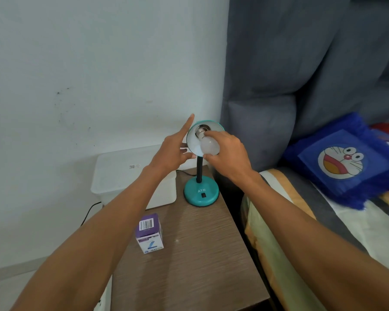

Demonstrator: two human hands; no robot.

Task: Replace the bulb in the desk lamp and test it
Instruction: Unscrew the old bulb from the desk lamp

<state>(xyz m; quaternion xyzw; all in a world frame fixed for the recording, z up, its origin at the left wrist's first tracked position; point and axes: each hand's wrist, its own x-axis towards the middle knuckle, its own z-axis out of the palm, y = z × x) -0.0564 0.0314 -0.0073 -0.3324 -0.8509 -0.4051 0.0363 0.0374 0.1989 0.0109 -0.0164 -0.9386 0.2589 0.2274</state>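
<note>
A teal desk lamp stands at the back of the wooden bedside table, its round base [201, 194] bearing a black switch. Its shade [192, 140] tilts toward me and the socket shows inside. A white bulb [209, 143] sits just in front of the socket, its metal screw base showing. My right hand [228, 157] grips the bulb's glass with the fingers wrapped around it. My left hand [174, 151] steadies the shade's left rim, forefinger stretched upward. A purple and white bulb box [149, 233] stands upright on the table nearer to me.
A white plastic container [121, 173] stands left of the lamp against the wall. A black cord [90, 209] runs down behind the table [189, 265]. To the right is a bed with a striped sheet, a blue cartoon cushion [344, 162] and a grey padded headboard.
</note>
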